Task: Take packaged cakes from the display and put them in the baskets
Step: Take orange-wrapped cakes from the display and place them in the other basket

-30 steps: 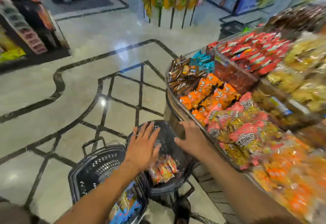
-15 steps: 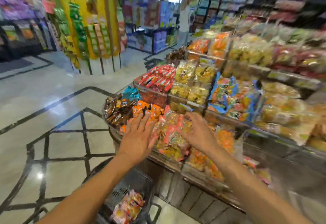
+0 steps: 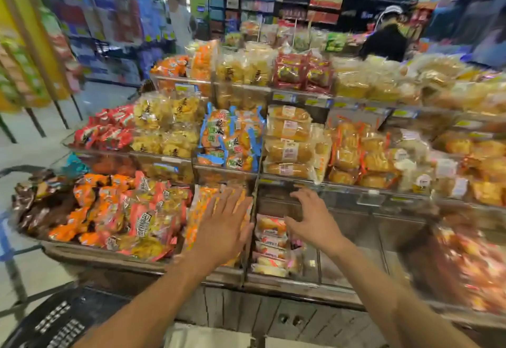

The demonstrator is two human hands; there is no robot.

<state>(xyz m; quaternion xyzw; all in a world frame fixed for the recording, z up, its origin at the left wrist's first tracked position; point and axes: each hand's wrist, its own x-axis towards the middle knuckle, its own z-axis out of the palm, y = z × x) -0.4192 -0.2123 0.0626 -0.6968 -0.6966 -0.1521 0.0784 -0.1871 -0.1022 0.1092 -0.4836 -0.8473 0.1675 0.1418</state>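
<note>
A tiered display [image 3: 284, 283] holds bins of packaged cakes. My left hand [image 3: 223, 227] is stretched out with straight fingers over a bin of orange-and-yellow packs [image 3: 198, 210], holding nothing. My right hand [image 3: 312, 219] hovers, fingers spread and slightly bent, over the neighbouring bin, where pale wrapped cakes with red labels [image 3: 271, 243] lie stacked. It holds nothing. A black basket [image 3: 54, 323] shows at the bottom left; its inside is out of view.
Pink-and-orange packs [image 3: 137, 216] and brown packs [image 3: 32, 197] fill the left bins. Upper tiers hold blue-edged packs [image 3: 230, 139], bread-like cakes [image 3: 289, 139] and red packs [image 3: 301, 71]. Two people [image 3: 386, 38] stand behind the display. Tiled floor [image 3: 32, 265] lies to the left.
My view rose from the baskets on the floor to the display. Both hands moved from over the basket up and rightwards across the bottom bins, still holding nothing.
</note>
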